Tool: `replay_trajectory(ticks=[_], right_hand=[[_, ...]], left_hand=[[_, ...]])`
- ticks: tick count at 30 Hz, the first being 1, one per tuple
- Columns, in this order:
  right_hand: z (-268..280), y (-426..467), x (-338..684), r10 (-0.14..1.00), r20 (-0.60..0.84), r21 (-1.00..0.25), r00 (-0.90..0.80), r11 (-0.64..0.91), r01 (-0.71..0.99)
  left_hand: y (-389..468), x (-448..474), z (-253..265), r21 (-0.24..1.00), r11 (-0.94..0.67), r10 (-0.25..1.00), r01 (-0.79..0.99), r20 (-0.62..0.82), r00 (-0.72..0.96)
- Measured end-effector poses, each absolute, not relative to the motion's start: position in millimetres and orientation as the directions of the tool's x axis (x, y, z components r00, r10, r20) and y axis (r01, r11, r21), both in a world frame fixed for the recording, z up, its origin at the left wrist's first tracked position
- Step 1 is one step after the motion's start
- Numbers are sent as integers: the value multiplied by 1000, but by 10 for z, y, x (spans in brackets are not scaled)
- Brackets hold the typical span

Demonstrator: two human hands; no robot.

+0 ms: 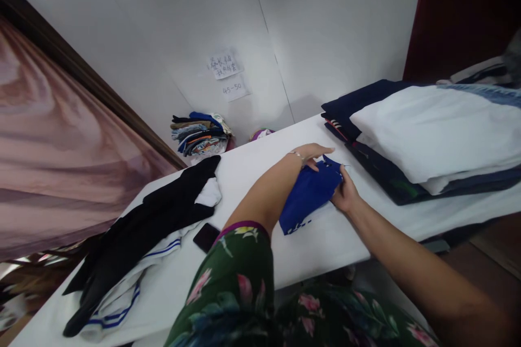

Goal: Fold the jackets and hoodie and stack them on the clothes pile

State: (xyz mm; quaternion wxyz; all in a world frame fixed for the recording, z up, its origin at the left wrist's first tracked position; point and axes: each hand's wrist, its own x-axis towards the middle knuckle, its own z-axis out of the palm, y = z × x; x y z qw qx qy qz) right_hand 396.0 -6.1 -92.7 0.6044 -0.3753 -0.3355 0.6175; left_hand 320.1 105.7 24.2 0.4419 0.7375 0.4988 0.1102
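Note:
A blue garment, folded into a small piece with dark and white marks along its edges, is on the white table in front of me. My right hand grips its right edge, the thumb on top and the other fingers partly hidden below. Across the garment's far edge reaches my left hand, with a bracelet at the wrist. Its fingers are stretched out to the right and its thumb side is at the cloth.
Black clothing and a white garment with blue stripes lie left, near a dark phone. Folded clothes with a white top piece are stacked right. Another clothes pile stands beyond the table, by the wall.

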Motion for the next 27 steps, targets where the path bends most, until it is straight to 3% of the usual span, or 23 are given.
replay_trajectory(ticks=[2, 5, 8, 15, 21, 27], right_hand=[[-939, -68, 3963, 993, -110, -836, 41, -70, -545], [-946, -89, 3947, 991, -120, -819, 58, -66, -570], [-903, -90, 3928, 995, -90, -822, 40, -51, -567], [-679, 101, 4033, 984, -173, -643, 27, -92, -760], [-741, 128, 4184, 860, -413, -617, 298, -24, -787], [-830, -10, 4197, 915, -246, -747, 320, 32, -665]], left_hand=[[1040, 2877, 295, 767, -104, 861, 633, -249, 443], [838, 2349, 182, 714, -295, 913, 634, 15, 408], [464, 1993, -113, 619, -433, 880, 655, 134, 455], [1, 2274, -544, 409, -591, 802, 696, 210, 558], [217, 2510, -584, 416, -511, 826, 752, -4, 563], [732, 2116, -400, 410, -435, 900, 802, 156, 408]])
